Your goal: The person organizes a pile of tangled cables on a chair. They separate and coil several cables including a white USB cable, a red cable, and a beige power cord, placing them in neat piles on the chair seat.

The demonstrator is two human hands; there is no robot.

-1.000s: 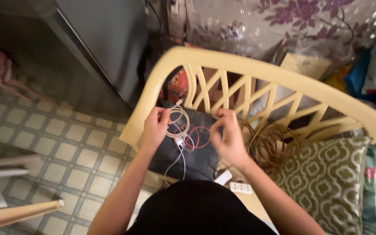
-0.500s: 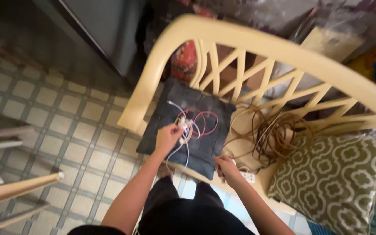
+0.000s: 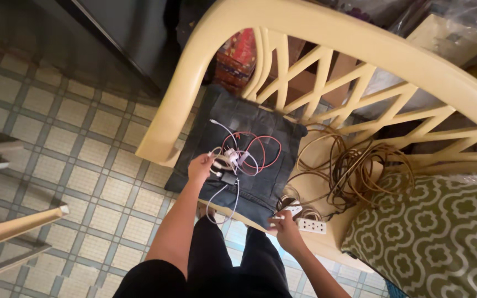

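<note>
Cables, white ones [image 3: 227, 163], sit bunched under my left hand [image 3: 200, 167], whose fingers pinch the coil's near edge on the dark cushion [image 3: 260, 190]. From that hand the bundle spreads away and to the right, meeting a red wire loop [image 3: 263, 152], while one loose white strand trails back toward me off the cushion's front. My right hand [image 3: 285, 225] is lower and further right, fingers closed around a white plug at the end of the power strip [image 3: 310, 225], just beside the cushion's corner. Beyond it lies a brown cord tangle [image 3: 354, 171] on the cream chair [image 3: 327, 44]. My left hand is clearly nearer the white cables.
</note>
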